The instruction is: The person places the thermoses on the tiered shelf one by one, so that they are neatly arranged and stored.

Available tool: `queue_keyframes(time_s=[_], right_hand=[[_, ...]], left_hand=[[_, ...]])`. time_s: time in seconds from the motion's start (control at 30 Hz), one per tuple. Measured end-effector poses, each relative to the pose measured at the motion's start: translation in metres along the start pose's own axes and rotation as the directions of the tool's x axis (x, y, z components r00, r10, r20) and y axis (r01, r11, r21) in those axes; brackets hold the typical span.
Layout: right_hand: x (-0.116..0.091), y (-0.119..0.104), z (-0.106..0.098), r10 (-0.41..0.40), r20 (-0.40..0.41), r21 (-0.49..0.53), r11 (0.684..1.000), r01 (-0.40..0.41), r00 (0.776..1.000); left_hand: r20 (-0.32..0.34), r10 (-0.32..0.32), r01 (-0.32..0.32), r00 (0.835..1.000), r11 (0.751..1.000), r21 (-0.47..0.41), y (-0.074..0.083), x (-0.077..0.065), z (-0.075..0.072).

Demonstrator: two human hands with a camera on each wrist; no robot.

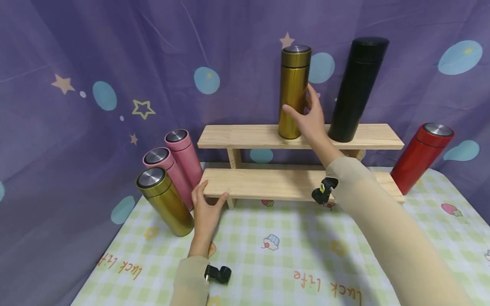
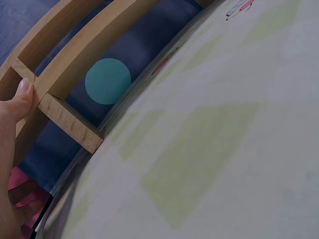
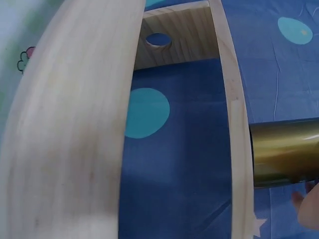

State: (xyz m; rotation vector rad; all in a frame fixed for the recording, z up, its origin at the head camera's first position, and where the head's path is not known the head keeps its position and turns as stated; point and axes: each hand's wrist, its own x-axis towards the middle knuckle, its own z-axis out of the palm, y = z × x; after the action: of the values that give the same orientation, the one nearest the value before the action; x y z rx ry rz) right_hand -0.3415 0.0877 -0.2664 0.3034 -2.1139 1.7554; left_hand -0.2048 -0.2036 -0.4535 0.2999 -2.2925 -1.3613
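One gold bottle (image 1: 292, 87) stands upright on the upper shelf (image 1: 245, 137) of a two-tier light wooden rack, right of the shelf's middle. A person's right hand (image 1: 311, 121) holds it from the right side, the thumb across its front and the fingers curved behind it. In the right wrist view, the base of this bottle meets the shelf, and only part of the hand shows. Just to its right on the same shelf is a taller black bottle (image 1: 357, 89). The left hand (image 1: 206, 210) grips the left front corner of the lower shelf (image 1: 268, 183), with its thumb on the front edge and its fingers at the end. Beside that hand, on the table, are a second gold bottle (image 1: 170, 208), a front pink bottle (image 1: 177, 176) and a rear pink bottle (image 1: 187, 156). A red bottle (image 1: 421, 158) stands at the rack's right end. Both arms wear cream sleeves (image 1: 386, 221), each with a small black camera (image 1: 323, 191) at the wrist. Beneath lies a green-and-white checked tablecloth (image 1: 249, 265) printed with "Luck Life"; behind hangs a purple curtain (image 1: 237, 38) patterned with stars and blue spots.
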Motion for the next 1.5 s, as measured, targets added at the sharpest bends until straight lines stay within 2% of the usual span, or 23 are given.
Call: queue_keyframes(time_s=[0.13,0.37,0.53,0.7,1.03,1.2,1.33,1.5], right_hand=[[-0.016,0.006,-0.011,0.021,-0.021,0.007,1.0,-0.021,1.0],[-0.046,0.005,-0.035,-0.003,-0.057,0.061,0.998,0.006,0.998],[-0.066,-0.005,-0.052,-0.044,-0.025,0.092,0.995,0.046,0.999],[-0.09,-0.004,-0.068,-0.081,0.01,0.104,0.991,0.08,0.997],[-0.127,-0.001,-0.092,-0.103,0.014,0.129,0.987,0.1,0.995],[-0.139,0.0,-0.1,-0.141,0.01,0.192,0.972,0.137,0.99],[-0.146,0.001,-0.107,-0.188,0.004,0.203,0.962,0.183,0.982],[-0.156,0.006,-0.119,-0.253,-0.026,0.253,0.934,0.251,0.967]], left_hand=[[0.002,-0.001,0.001,1.0,1.0,0.004,-0.001,-0.002,0.004],[0.023,0.023,-0.023,0.999,1.0,0.003,0.005,-0.002,0.007],[0.017,0.034,-0.034,0.999,0.999,0.0,0.007,0.001,0.008],[0.019,0.03,-0.03,0.999,1.0,0.0,0.007,0.0,0.009],[0.015,0.035,-0.035,0.999,0.999,-0.003,0.006,0.0,0.009],[0.012,0.033,-0.033,0.999,0.999,-0.003,0.007,0.001,0.01],[0.009,0.026,-0.026,1.0,1.0,-0.009,0.007,-0.001,0.011],[0.017,0.025,-0.025,1.0,0.999,-0.02,0.008,-0.001,0.013]])
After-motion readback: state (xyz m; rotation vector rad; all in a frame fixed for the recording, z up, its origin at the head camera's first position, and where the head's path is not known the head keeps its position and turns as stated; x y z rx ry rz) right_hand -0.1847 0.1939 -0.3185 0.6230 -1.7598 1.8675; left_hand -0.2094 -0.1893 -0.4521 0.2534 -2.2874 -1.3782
